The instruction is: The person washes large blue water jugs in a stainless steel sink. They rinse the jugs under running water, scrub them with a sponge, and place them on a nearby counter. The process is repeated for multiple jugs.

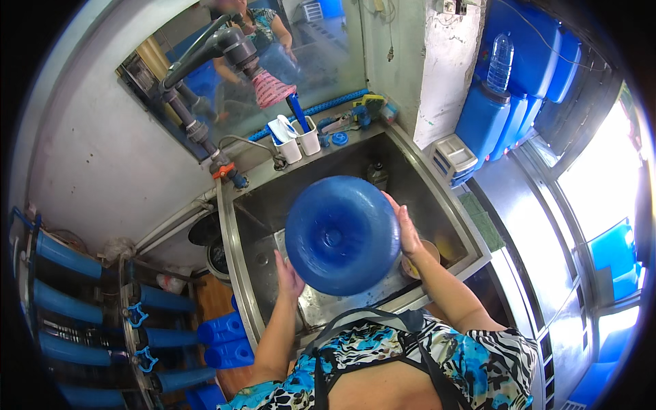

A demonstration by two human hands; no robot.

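Observation:
A round blue plastic water jug [342, 236] is held over the stainless steel sink [456, 215], its recessed round end facing up. My left hand [288, 277] rests against the jug's lower left side, fingers pointing up. On the opposite side, my right hand [403, 223] presses its palm and fingers to the jug's wall. The jug hides the rest of its own body and part of the basin. A dark bottle [377, 177] stands at the sink's back, and a round tub [420, 259] is partly hidden behind my right wrist.
Behind the sink are white holders [308, 137] with brushes, a blue cap [340, 138] and a grey pipe [179, 110] with an orange-handled valve [223, 170]. A small drawer unit [454, 159] and blue containers [482, 123] stand right. Racked blue jugs [169, 338] lie left.

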